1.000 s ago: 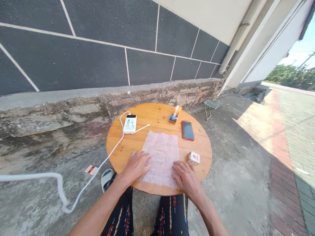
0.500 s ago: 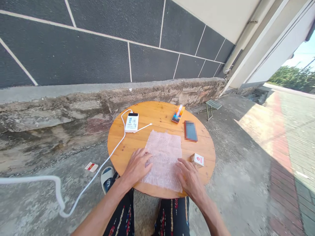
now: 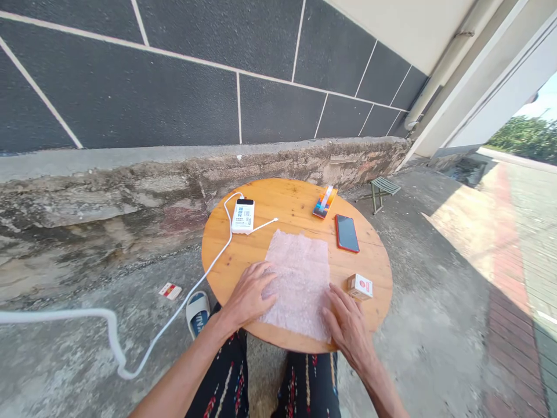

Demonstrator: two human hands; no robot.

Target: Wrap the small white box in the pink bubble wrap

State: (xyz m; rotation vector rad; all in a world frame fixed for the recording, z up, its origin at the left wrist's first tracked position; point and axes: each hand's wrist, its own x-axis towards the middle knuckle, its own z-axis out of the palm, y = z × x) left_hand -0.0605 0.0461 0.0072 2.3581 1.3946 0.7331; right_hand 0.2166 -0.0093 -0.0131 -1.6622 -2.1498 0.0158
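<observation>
A sheet of pinkish bubble wrap [image 3: 299, 278] lies flat on the round wooden table [image 3: 287, 200]. On its left edge rests my left hand [image 3: 252, 295], fingers stretched out and holding nothing. My right hand [image 3: 347, 318] lies along the opposite edge with its fingers extended, also without a grip on anything. Just beyond the right fingers stands a small white-and-brown box [image 3: 360, 287]. Farther back on that side is a phone [image 3: 347, 233] with a red edge.
A white power bank [image 3: 243, 216] with a short cable sits at the back left; a long white cord [image 3: 204, 276] runs off the table. An orange-and-blue item [image 3: 325, 202] is at the back right. A folding stool [image 3: 383, 188] stands beyond, near the wall [image 3: 174, 98].
The whole scene has shifted slightly right in view as my head turned. Both hands stay at the edges of the bubble wrap, with little movement.
</observation>
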